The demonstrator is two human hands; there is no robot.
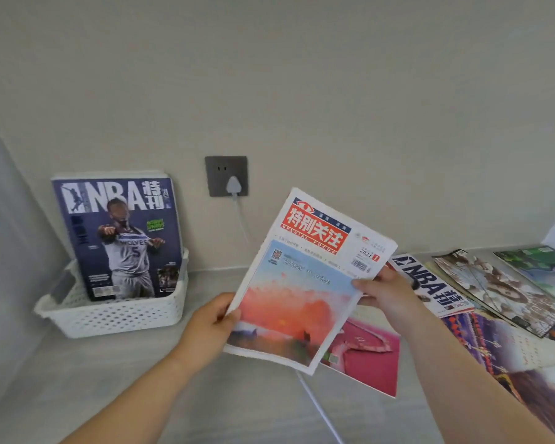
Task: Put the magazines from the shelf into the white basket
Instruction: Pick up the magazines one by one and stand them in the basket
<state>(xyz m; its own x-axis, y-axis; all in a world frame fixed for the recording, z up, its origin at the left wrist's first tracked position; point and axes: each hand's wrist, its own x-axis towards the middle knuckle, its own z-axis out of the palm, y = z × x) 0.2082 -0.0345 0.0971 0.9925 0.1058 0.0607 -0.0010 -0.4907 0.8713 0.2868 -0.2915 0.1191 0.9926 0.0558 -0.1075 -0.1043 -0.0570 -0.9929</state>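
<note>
A white perforated basket (116,318) stands at the left against the wall, with a dark blue NBA magazine (122,238) upright inside it, other magazines behind it. Both hands hold a Special Focus magazine (305,283) with a red title and sunset cover, tilted above the shelf at centre. My left hand (210,328) grips its left edge; my right hand (386,291) grips its right edge. More magazines lie flat on the shelf at right: a pink one (369,360), a white NBA one (430,283), an illustrated one (500,290) and several others.
A grey wall socket (226,176) holds a white plug, and its white cable (318,408) runs down across the shelf under the held magazine. The shelf surface (109,379) is pale grey, with a side wall at far left.
</note>
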